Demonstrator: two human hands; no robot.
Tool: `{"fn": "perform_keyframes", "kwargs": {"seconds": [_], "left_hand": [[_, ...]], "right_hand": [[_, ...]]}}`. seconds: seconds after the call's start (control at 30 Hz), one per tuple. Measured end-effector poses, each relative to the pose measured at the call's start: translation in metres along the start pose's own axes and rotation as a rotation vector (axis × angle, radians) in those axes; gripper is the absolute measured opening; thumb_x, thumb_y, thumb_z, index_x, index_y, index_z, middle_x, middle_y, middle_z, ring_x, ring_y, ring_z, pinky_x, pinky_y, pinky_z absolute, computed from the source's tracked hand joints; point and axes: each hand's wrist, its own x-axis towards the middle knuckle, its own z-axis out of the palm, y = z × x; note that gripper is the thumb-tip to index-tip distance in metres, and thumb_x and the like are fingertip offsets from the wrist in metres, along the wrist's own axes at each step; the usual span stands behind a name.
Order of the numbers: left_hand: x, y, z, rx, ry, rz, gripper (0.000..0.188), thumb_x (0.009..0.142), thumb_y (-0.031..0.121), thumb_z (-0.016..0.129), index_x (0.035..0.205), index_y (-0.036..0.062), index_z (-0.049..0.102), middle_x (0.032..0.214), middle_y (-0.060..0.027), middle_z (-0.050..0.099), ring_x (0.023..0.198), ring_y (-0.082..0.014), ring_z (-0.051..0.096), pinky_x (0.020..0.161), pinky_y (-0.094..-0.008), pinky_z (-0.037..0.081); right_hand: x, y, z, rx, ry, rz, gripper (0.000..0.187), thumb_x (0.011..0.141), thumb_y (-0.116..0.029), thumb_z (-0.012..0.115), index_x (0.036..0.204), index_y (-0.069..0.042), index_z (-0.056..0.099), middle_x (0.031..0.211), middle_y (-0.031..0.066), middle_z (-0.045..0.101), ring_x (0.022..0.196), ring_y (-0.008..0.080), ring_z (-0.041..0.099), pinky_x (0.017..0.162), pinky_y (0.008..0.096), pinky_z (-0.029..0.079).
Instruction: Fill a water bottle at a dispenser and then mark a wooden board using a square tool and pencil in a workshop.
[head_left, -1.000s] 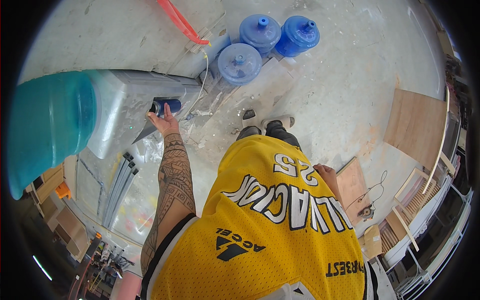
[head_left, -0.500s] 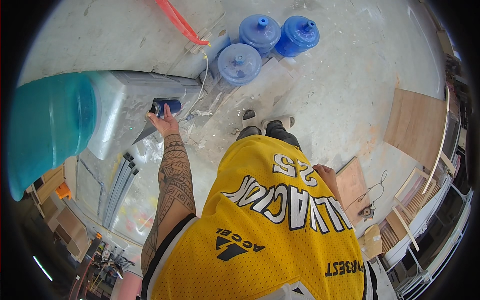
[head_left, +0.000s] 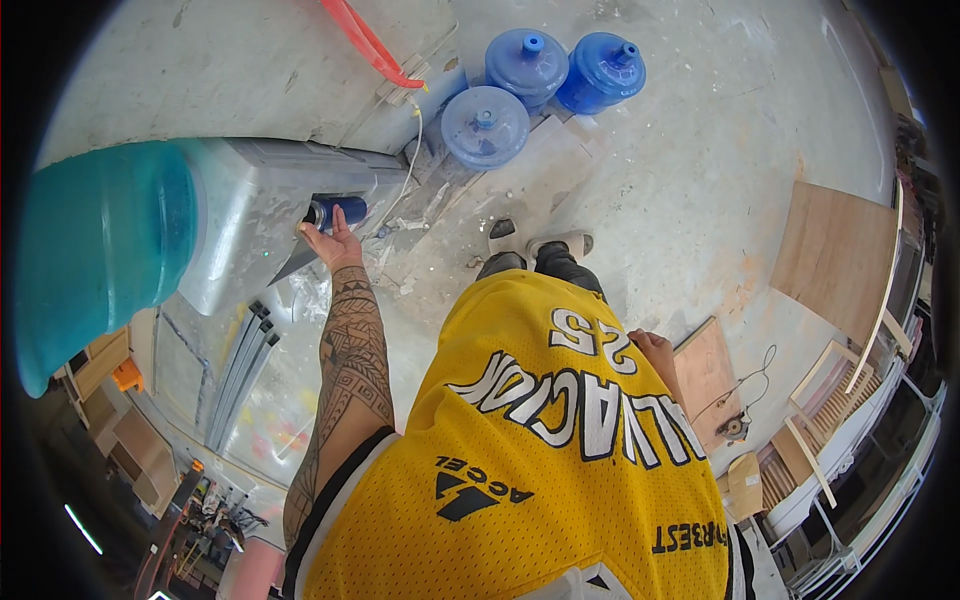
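My left hand (head_left: pixel 334 243) is wrapped round a dark blue tumbler (head_left: pixel 346 210), fingers on its side and thumb near its rim. The tumbler lies sideways in the picture, its mouth end in the dark recess of a silver-grey water dispenser (head_left: pixel 270 195). What is inside the tumbler is hidden from here. A big blue-green water bottle (head_left: pixel 110 255) sits on top of the dispenser. My right hand (head_left: pixel 653 350) hangs beside my yellow jersey (head_left: pixel 560 440), partly covered by it. Its fingers are loosely curled, and nothing shows in them.
Three blue water jugs (head_left: pixel 486 130) stand on the floor by the wall ahead. A red strap (head_left: pixel 370 45) hangs above a white cord (head_left: pixel 413 150). Grey metal bars (head_left: pixel 240 375) lie at left. Plywood sheets (head_left: pixel 832 262) and a corded power tool (head_left: pixel 734 428) are at right.
The whole view has shifted slightly. My left hand stays on the tumbler at the dispenser, and my right hand stays at my side.
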Motion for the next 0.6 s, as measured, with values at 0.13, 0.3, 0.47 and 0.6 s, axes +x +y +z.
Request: {"fn": "perform_keyframes", "kwargs": {"seconds": [0.13,0.3,0.47,0.6], "left_hand": [[0.0004,-0.0004,0.0015,0.0,-0.001,-0.006,0.086,0.093,0.045,0.076,0.158,0.0223,0.026,0.157,-0.0128,0.036,0.121,-0.0442,0.057,0.105,-0.0496,0.057],[0.0036,0.0008,-0.0063,-0.002,-0.02,-0.004,0.086,0.092,0.045,0.076,0.158,0.0226,0.026,0.157,-0.0125,0.035,0.123,-0.0439,0.056,0.106,-0.0496,0.056],[0.0023,-0.0011,-0.0016,0.003,0.017,-0.019,0.087,0.092,0.045,0.076,0.159,0.0225,0.025,0.159,-0.0117,0.032,0.124,-0.0441,0.055,0.107,-0.0498,0.055],[0.0041,-0.0003,-0.0051,0.002,-0.024,-0.023,0.088,0.092,0.045,0.076,0.159,0.0225,0.024,0.16,-0.0115,0.031,0.125,-0.0444,0.054,0.107,-0.0498,0.055]], "right_hand": [[-0.0022,-0.0031,0.0008,-0.003,-0.002,-0.005,0.032,0.099,-0.029,0.065,0.105,0.0,0.079,0.076,0.0008,0.071,0.054,0.0064,0.05,0.049,0.0246,0.038],[-0.004,-0.0055,0.0028,0.013,0.011,0.005,0.032,0.099,-0.029,0.065,0.103,-0.001,0.079,0.075,0.0005,0.07,0.053,0.0061,0.05,0.048,0.0241,0.037],[-0.0042,-0.0009,0.002,0.031,-0.019,0.009,0.031,0.099,-0.03,0.065,0.103,-0.001,0.078,0.074,-0.0007,0.069,0.053,0.0055,0.049,0.047,0.0236,0.035],[-0.0029,-0.0011,0.0035,0.044,-0.031,0.012,0.033,0.099,-0.031,0.065,0.103,-0.001,0.078,0.072,-0.0014,0.067,0.053,0.0055,0.048,0.047,0.024,0.035]]}}
